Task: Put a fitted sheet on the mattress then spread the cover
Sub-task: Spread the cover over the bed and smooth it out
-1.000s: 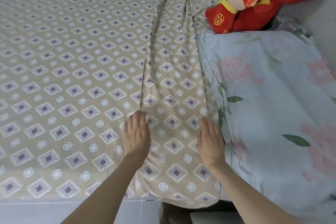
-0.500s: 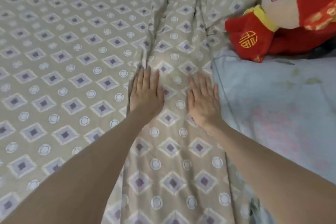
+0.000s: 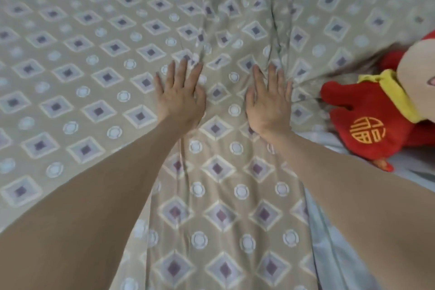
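Observation:
A beige sheet (image 3: 94, 59) printed with purple diamonds and white circles covers the mattress across the whole view. A raised band of the same cloth with long creases (image 3: 235, 30) runs away from me down the middle. My left hand (image 3: 180, 96) lies flat, palm down, on the left side of that band. My right hand (image 3: 269, 101) lies flat beside it on the right side, fingers straight and slightly spread. Both press on the cloth and hold nothing.
A red plush toy (image 3: 376, 120) with a yellow collar lies at the right, close to my right hand. Pale blue bedding (image 3: 334, 242) shows along the lower right beside the patterned cloth.
Both hands have slid forward along the creased band, away from the near edge of the bed. My view has followed, so the plush toy now sits lower and closer.

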`<state>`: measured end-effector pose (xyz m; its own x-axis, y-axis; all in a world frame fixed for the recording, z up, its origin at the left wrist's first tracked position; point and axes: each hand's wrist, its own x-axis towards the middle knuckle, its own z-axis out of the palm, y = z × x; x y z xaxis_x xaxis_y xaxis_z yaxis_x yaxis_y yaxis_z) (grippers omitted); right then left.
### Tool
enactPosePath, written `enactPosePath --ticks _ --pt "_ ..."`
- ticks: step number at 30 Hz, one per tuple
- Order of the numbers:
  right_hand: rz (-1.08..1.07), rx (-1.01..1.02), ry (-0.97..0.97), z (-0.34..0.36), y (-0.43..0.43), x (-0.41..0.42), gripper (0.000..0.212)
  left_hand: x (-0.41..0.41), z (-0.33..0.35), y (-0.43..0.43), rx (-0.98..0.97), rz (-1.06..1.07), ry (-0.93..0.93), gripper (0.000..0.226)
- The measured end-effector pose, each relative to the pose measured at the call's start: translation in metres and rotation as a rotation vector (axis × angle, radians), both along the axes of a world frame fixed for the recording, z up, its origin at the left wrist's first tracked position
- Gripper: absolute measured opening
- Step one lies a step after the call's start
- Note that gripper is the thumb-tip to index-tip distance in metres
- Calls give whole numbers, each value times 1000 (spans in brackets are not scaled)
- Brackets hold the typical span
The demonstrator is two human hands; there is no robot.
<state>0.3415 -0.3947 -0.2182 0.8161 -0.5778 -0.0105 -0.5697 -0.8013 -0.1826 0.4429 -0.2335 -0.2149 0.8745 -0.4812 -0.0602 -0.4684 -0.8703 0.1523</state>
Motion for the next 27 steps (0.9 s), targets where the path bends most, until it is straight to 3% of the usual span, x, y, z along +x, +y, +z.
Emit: enactPosePath --ticks 8,16,21,24,27 --pt "-2 -114 -142 -9 1 -3 52 85 9 27 109 73 58 54" --pt "-2 -241 -231 2 -10 26 35 91 4 25 103 122 -13 55" --pt "132 -146 -493 32 -14 112 17 94 3 26 83 116 0 56" --pt "271 -64 -395 52 -16 190 15 96 3 27 53 116 25 56" --pt "127 59 -51 53 -21 243 43 97 3 27 31 111 26 57"
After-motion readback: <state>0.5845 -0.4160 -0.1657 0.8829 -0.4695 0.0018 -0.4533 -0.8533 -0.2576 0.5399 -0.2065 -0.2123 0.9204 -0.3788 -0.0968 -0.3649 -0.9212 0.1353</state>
